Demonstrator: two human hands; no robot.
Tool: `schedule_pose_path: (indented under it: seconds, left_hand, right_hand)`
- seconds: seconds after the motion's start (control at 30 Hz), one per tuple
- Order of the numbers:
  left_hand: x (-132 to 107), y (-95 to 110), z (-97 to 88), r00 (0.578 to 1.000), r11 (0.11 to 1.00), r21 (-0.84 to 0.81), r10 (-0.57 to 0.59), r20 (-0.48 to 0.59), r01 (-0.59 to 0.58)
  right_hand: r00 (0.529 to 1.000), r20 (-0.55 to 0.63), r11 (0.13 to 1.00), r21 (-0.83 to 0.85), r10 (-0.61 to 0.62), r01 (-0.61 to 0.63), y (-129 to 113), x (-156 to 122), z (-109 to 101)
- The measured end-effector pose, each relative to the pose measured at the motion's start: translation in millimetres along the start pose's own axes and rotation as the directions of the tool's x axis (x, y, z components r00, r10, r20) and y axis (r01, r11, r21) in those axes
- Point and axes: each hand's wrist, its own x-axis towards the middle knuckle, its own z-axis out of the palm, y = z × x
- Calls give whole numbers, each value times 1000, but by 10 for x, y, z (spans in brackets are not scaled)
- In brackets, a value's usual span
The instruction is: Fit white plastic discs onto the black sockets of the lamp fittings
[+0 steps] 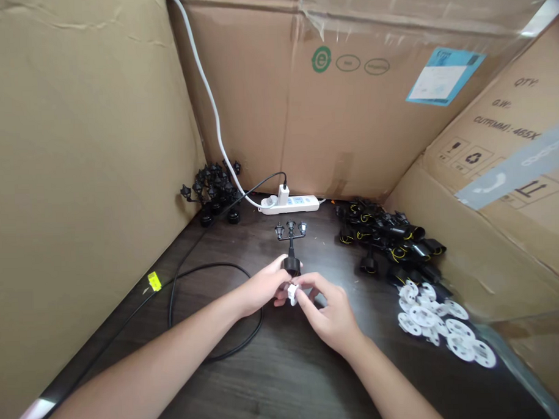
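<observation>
Pinching white piece (292, 294) with right fingers (319, 282), left fingers (277, 278) seemingly holding lamp (291, 265), cardboard (252, 106) edging tabletop (253, 390)

One lamp (291, 265) is before the power strip (304, 204), discs (422, 316) to its right.

We hold black three-headed lamp (291, 253) in left hand (266, 286), pinch white part (292, 293) with right hand (331, 311), just below lamp. White discs (422, 316), black lamp pile (402, 231) at right on counter (354, 381); power strip (303, 204) beyond.
</observation>
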Motion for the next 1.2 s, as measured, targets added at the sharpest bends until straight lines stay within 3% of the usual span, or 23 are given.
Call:
schedule_pose_path:
  seconds: [0.2, 0.47, 0.67, 0.83, 0.93, 1.07, 1.2]
  left_hand:
    - [8, -19, 8, 1000, 1000, 27, -6, -19, 7]
    - [-33, 23, 44, 1000, 997, 76, 23, 15, -24]
    - [-40, 20, 49, 995, 991, 108, 76, 57, -82]
    - [-24, -34, 34, 990, 983, 129, 118, 82, -128]
    - [-28, -36, 18, 983, 955, 232, 176, 55, -184]
    - [-43, -6, -10, 934, 839, 422, 352, 57, -343]
    - [-66, -7, -33, 927, 744, 574, 366, 79, -342]
  right_hand:
    - [1000, 7, 1000, 6, 9, -9, 3, -13, -11]
    - [994, -93, 999, -19, -51, 50, 39, 13, -2]
    - [983, -185, 999, -45, -25, 17, 44, 22, -5]
    - [987, -159, 1000, 3, 4, -4, 58, 22, -29]
    - [992, -123, 999, 32, 33, -30, 58, 21, -42]
    - [983, -73, 964, 220, 168, -149, 88, 12, -42]
    - [942, -24, 814, 511, 336, -277, 151, 18, -41]
